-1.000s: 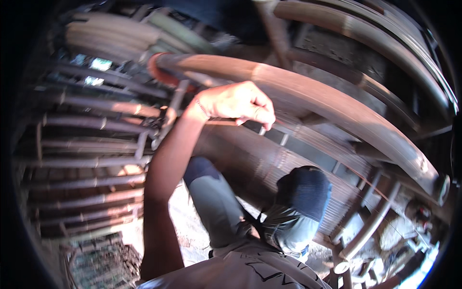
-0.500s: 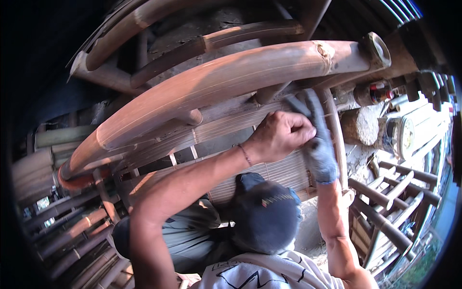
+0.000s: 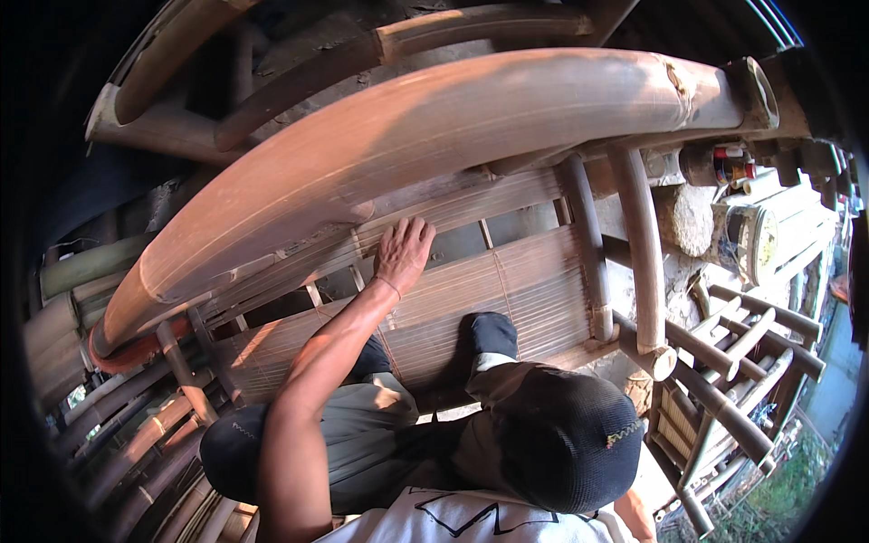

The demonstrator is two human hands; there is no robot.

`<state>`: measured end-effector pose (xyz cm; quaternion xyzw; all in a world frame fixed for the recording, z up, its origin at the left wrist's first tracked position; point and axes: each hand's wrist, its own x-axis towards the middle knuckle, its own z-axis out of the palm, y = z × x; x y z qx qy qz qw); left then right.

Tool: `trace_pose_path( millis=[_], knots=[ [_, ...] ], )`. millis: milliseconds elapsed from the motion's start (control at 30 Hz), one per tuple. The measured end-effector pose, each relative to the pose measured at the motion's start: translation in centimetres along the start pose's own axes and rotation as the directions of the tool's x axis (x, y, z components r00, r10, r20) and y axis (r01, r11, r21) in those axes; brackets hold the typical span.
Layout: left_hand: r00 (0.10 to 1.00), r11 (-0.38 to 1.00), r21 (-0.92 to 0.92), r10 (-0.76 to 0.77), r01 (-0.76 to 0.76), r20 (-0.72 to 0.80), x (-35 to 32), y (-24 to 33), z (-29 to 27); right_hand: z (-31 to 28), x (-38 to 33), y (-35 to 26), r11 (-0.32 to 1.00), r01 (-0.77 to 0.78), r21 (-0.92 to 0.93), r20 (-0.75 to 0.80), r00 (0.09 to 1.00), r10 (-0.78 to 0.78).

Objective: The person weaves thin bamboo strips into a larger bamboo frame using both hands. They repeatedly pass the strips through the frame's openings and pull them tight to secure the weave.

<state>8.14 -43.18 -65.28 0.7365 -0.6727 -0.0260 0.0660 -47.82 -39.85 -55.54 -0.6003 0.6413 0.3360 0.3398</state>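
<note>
Big brown bamboo bench frame (image 3: pixel 434 127), thick curved top rail over a panel of thin flat slats (image 3: pixel 525 281), filled most of the view and stood close in front, tipped toward the body. Seemed to be at a feeling-over or steadying stage, judged from the touch alone. Lay spread flat and unclenched on the upper slats just below the rail, gripping nothing: bare left hand (image 3: pixel 403 253), arm reaching up from the lower edge. Could not find the right hand anywhere in view. Would have called, for any next move, for steady pressure on the thin slats and a second hold on the heavy rail, lest the frame rock. Stacked at the left, near the bench end: round brown bamboo poles (image 3: pixel 81 299). Stood at the right, just beside the bench leg: a smaller open bamboo frame (image 3: pixel 751 335). Rested on the lower slats: a dark-socked foot (image 3: pixel 493 333). Showed at the lower right corner: a patch of green grass (image 3: pixel 769 498), outdoors in sunlight.
</note>
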Motion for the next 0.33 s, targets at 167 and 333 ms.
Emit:
trace_pose_path(
  millis=[167,333],
  knots=[
    [0.991,0.997,0.023,0.070,-0.068,-0.112,1.4,1.2,0.7,-8.0,2.2,-14.1,0.937,0.346,-0.050,-0.312,0.886,-0.343],
    [0.983,0.975,-0.129,-0.182,0.182,0.006,-3.5,2.1,1.4,-10.7,12.1,-25.1,0.657,0.699,-0.280,-0.497,0.480,-0.723]
  ],
)
